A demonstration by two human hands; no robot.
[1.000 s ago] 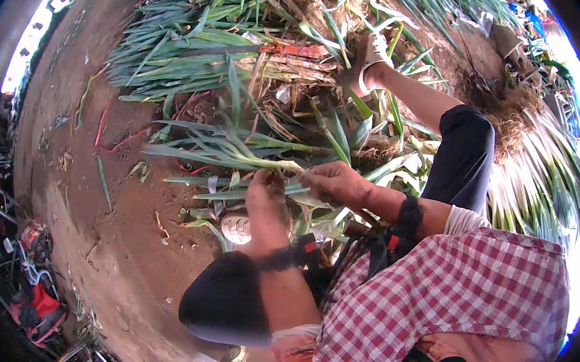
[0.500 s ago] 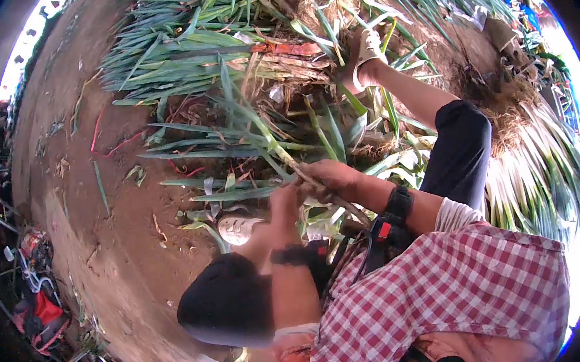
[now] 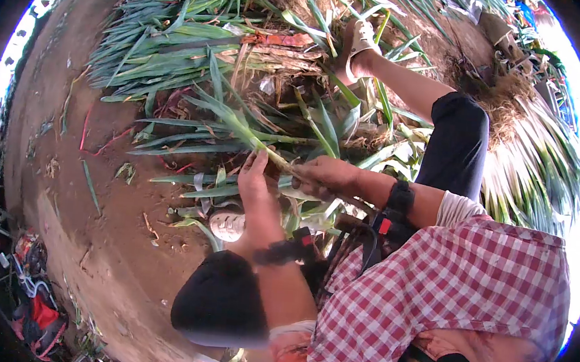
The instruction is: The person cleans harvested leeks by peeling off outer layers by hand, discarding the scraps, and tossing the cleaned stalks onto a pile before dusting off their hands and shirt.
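A long green onion (image 3: 243, 129) stretches from my hands toward the upper left, its leaves spread over the pile. My left hand (image 3: 256, 179) pinches its stalk just below the leaves, thumb and fingertips together. Closer to my body, my right hand (image 3: 327, 173) is closed around the lower end of the stalk, and its fingers hide most of that part. Beneath and beyond my hands lie loose green onions (image 3: 192, 134) with dry, peeled leaves among them.
A bundle of green onions tied with an orange band (image 3: 280, 39) lies beyond. Another heap (image 3: 534, 158) shows pale stalks and roots at right. My knees (image 3: 224, 301) and shoes (image 3: 228, 225) flank the work. Red string (image 3: 97, 147) lies on the dirt ground (image 3: 118, 236).
My left hand has moved up and left along the stalk, away from my right hand, to just below the leaves. My right hand stays near the lower end. The view has shifted slightly.
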